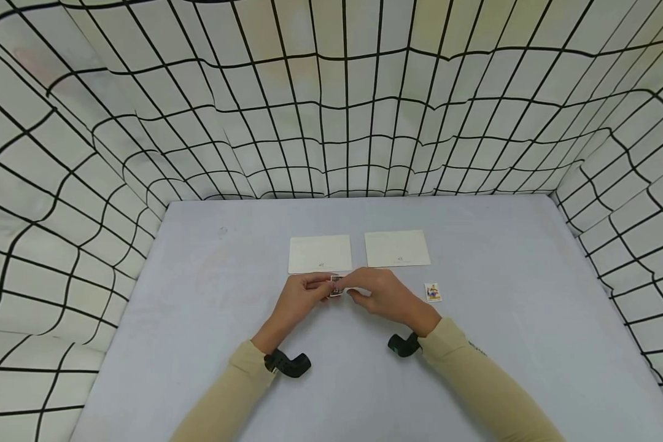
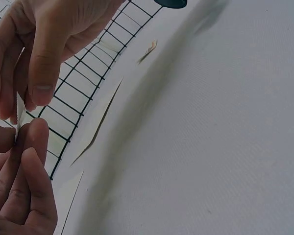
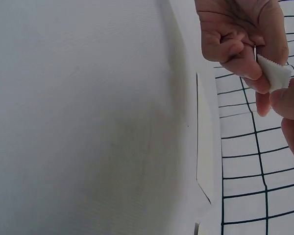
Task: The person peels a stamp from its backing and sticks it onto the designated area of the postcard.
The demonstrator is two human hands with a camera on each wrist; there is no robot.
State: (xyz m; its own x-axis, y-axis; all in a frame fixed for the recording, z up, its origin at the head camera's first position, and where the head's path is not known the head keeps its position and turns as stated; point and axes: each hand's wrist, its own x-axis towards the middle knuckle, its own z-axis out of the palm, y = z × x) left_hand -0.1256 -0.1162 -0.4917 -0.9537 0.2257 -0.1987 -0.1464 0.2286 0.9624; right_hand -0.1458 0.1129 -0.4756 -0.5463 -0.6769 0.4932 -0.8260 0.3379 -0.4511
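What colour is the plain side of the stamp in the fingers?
Off-white; the stamp shows that side best in the right wrist view.

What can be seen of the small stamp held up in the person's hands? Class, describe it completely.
The stamp is a small, thin, four-sided piece that looks like paper. One side is plain white with toothed edges; the other shows a dark picture in a white border, too small to make out. It is held above the table, tilted up. The left hand pinches it; the right hand's fingertips are at its opposite edge, their grip unclear.
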